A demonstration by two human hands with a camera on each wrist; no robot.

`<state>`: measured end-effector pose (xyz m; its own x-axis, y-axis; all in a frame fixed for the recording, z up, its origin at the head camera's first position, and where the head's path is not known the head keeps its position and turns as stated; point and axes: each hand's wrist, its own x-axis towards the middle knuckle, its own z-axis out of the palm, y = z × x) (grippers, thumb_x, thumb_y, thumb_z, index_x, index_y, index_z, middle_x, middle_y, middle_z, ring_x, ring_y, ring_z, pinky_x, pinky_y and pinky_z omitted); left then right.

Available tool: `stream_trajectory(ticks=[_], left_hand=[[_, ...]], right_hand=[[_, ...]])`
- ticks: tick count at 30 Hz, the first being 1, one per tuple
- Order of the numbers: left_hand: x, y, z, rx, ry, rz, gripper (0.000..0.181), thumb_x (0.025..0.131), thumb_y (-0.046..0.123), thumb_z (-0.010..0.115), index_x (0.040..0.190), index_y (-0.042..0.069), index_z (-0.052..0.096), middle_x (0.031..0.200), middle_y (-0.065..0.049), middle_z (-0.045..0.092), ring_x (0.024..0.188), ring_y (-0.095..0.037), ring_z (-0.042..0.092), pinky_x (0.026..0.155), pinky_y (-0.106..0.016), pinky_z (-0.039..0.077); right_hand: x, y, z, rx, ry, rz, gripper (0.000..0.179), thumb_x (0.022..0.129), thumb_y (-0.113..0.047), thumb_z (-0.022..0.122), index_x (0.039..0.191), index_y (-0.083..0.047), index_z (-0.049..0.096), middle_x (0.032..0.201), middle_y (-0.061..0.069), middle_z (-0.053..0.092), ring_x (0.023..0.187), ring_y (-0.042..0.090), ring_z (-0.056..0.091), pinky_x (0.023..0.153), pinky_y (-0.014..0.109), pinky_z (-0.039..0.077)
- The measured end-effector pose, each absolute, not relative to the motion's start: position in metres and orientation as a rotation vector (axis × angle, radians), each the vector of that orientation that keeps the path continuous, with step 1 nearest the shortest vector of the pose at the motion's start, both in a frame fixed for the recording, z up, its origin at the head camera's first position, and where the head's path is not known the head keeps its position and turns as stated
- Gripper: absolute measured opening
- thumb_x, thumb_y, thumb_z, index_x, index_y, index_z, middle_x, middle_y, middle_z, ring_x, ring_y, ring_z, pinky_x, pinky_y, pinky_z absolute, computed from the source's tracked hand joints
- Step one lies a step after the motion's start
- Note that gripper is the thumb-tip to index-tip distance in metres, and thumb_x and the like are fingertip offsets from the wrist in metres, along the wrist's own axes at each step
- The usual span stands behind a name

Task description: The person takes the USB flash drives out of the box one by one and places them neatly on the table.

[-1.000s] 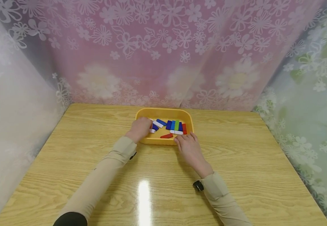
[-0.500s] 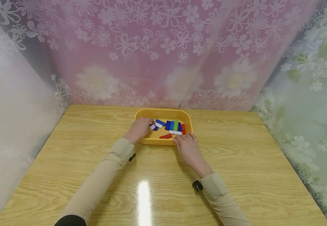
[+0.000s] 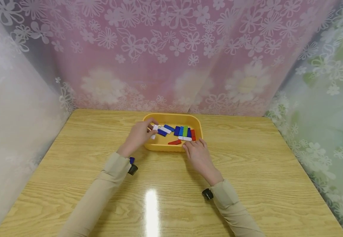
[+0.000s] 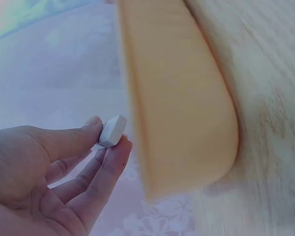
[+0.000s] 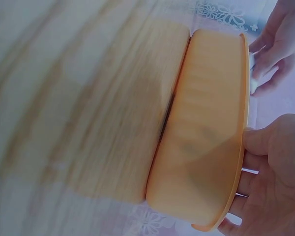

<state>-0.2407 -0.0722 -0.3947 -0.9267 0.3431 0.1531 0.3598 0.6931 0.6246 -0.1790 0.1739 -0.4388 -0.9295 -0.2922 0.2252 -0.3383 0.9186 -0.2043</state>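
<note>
My left hand [image 3: 137, 135] is at the left end of a yellow tray [image 3: 171, 148], pinching a white block [image 4: 113, 132] between thumb and fingertips. The block has bevelled edges and is tilted up over the rim. Small blue and white sticks [image 3: 162, 132] lie just right of these fingers, inside the tray. At the tray's near right side, my right hand [image 3: 201, 159] holds the rim. Its fingers [image 5: 243, 183] hook over the edge and their tips are hidden behind the wall in the right wrist view. The thumb lies at the rim.
A row of blue and green sticks [image 3: 183, 131], a red stick [image 3: 193, 135] and a white seamed stick [image 3: 185, 138] fill the tray's right part. Another red piece [image 3: 175, 142] lies near its front wall. One dark blue piece [image 3: 132, 160] is on the wooden table [image 3: 177, 184] by the left wrist.
My left hand has drawn back left and up from inside the tray, with the white block at its fingertips. A blue piece on the table has come into view. The right hand stays put.
</note>
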Motion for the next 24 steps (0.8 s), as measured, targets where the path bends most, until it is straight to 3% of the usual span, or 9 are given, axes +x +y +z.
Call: stream_trajectory(ticks=[9, 24], left_hand=[[-0.207, -0.095, -0.391, -0.551, -2.845, -1.13, 0.026, 0.095, 0.013, 0.072, 0.119, 0.008, 0.064, 0.102, -0.013, 0.073, 0.093, -0.03, 0.072, 0.079, -0.042, 0.058], [-0.17, -0.122, -0.423, -0.483, -2.917, -1.159, 0.024, 0.092, 0.007, 0.075, 0.114, 0.005, 0.065, 0.102, -0.012, 0.071, 0.088, -0.026, 0.072, 0.073, -0.038, 0.059]], right_hand=[[-0.18, 0.172, -0.439, 0.488, -2.87, 0.344, 0.027, 0.108, -0.023, 0.049, 0.108, -0.005, 0.069, 0.108, 0.012, 0.073, 0.111, 0.037, 0.063, 0.116, 0.059, 0.029], [-0.179, 0.172, -0.439, 0.501, -2.856, 0.332, 0.027, 0.108, -0.023, 0.05, 0.108, -0.004, 0.069, 0.108, 0.013, 0.073, 0.111, 0.037, 0.062, 0.116, 0.059, 0.03]])
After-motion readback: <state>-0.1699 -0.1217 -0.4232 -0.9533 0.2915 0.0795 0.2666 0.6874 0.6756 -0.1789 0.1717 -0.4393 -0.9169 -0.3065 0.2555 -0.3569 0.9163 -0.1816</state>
